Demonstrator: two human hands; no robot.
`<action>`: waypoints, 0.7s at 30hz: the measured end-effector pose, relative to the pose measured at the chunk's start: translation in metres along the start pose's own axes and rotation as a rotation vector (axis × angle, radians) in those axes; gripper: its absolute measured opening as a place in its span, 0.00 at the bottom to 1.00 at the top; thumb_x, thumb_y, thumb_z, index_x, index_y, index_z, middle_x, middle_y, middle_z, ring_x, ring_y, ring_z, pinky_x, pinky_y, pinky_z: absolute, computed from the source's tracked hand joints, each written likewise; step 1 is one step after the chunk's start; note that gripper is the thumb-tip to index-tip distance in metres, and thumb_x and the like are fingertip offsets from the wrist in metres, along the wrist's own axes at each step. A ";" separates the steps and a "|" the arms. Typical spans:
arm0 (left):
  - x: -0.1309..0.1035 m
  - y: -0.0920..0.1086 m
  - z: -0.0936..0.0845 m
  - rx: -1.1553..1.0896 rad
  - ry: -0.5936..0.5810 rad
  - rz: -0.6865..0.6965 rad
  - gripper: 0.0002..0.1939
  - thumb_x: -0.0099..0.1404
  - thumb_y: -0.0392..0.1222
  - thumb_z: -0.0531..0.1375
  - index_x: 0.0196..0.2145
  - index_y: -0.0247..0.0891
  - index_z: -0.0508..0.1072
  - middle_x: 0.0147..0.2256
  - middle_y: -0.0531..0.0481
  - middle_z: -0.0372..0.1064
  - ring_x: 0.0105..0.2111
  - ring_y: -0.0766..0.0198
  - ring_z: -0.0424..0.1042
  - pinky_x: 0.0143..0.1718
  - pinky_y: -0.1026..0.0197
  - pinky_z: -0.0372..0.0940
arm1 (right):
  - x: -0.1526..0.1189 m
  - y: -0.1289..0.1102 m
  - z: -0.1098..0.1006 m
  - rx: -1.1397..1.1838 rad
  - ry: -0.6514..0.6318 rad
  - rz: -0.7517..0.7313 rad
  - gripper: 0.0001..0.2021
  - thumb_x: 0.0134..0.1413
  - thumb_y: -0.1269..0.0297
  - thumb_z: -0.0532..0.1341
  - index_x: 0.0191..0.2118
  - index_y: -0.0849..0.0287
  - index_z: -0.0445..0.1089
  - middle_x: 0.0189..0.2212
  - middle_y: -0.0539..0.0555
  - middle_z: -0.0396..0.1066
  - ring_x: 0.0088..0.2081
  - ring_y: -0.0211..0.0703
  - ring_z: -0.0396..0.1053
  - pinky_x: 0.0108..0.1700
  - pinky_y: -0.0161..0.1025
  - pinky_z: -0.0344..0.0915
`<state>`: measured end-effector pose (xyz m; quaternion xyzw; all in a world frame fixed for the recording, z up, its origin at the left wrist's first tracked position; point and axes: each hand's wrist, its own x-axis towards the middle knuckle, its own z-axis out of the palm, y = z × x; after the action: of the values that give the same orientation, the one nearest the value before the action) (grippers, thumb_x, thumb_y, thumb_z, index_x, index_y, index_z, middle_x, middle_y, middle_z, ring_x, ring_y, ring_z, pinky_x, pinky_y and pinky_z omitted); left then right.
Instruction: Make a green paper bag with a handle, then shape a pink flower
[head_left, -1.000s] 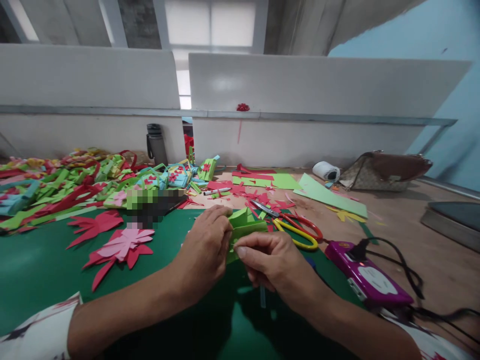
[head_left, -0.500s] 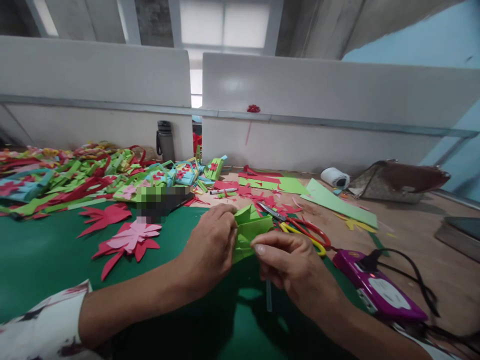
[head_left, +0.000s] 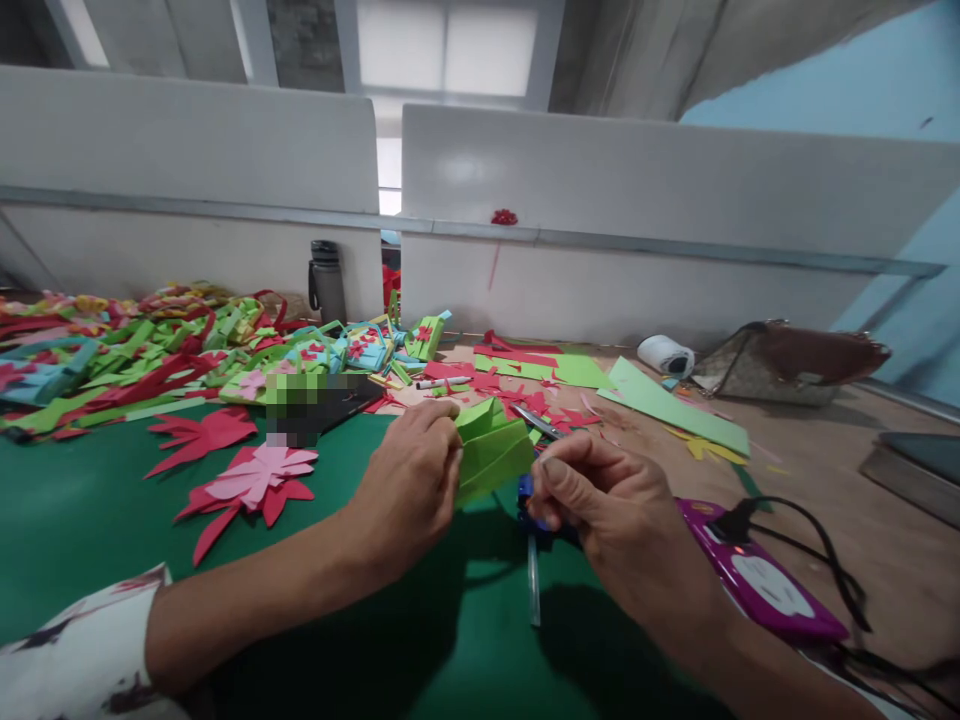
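Note:
My left hand point(head_left: 412, 465) is closed around a folded light-green paper piece point(head_left: 495, 455), raised above the green mat. Just right of the piece is my right hand point(head_left: 607, 500), its thumb and forefinger pinched together; anything between them is too small to make out. Partly hidden behind this hand is a blue tool point(head_left: 527, 500), with a clear stick point(head_left: 534, 585) like a glue stick pointing toward me. Metal scissor blades point(head_left: 538, 420) show beyond my right hand, which covers their handles.
A purple power strip point(head_left: 765, 580) with a black plug and cord lies at right. Red and pink paper flowers point(head_left: 259, 480) rest at left, below a pile of paper bags point(head_left: 150, 350). Behind stand a dark bottle point(head_left: 325, 282), a white roll point(head_left: 665, 355) and a handbag point(head_left: 787, 365).
My right hand has drawn slightly right, off the edge of the green paper piece, uncovering part of the blue tool. My left hand has shifted a little left with the piece.

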<state>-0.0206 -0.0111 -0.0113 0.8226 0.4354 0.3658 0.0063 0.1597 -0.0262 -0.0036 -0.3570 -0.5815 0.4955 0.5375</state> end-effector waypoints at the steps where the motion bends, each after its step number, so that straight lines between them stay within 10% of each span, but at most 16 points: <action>1: 0.001 -0.001 -0.001 0.025 0.014 0.017 0.09 0.64 0.32 0.47 0.28 0.35 0.63 0.45 0.37 0.64 0.49 0.55 0.62 0.49 0.48 0.62 | 0.000 -0.002 -0.001 -0.038 0.013 -0.023 0.08 0.49 0.63 0.63 0.25 0.59 0.66 0.19 0.46 0.64 0.20 0.32 0.61 0.24 0.32 0.58; 10: 0.006 -0.012 -0.013 0.411 0.132 0.138 0.09 0.61 0.29 0.51 0.28 0.34 0.68 0.53 0.40 0.61 0.57 0.48 0.52 0.54 0.37 0.50 | 0.002 -0.007 -0.006 -0.800 -0.226 -0.490 0.14 0.54 0.66 0.57 0.19 0.60 0.65 0.24 0.51 0.69 0.28 0.37 0.66 0.34 0.36 0.62; 21: 0.000 -0.011 -0.004 0.416 0.211 0.271 0.07 0.58 0.27 0.54 0.25 0.33 0.69 0.53 0.40 0.62 0.58 0.47 0.52 0.57 0.37 0.43 | 0.000 0.003 -0.012 -1.065 -0.191 -0.751 0.13 0.57 0.73 0.52 0.46 0.63 0.68 0.31 0.54 0.74 0.30 0.38 0.70 0.33 0.34 0.65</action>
<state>-0.0311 -0.0057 -0.0118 0.8144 0.3853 0.3494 -0.2573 0.1707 -0.0236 -0.0076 -0.3013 -0.8774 -0.0516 0.3697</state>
